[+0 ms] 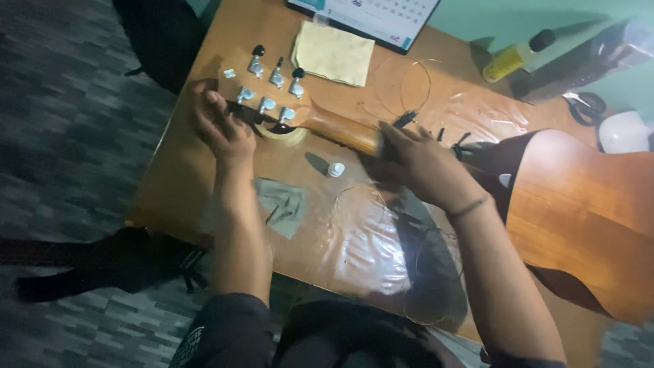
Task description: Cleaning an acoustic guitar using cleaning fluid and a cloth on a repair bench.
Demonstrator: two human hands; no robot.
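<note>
A guitar lies face down across the worktop [204, 184], its headstock [262, 92] at far left. The left hand [221, 126] grips the headstock's near edge. The right hand [419, 163] closes over the neck [340, 129]. A grey cloth [283, 204] lies between the forearms.

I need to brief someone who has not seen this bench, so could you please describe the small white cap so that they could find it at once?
Start from the guitar headstock at the far end of the wooden table, by the left hand. Just nearer than the neck, between both hands, lies the small white cap. It is the only round white piece there; the grey cloth beside it is flat and crumpled.
</note>
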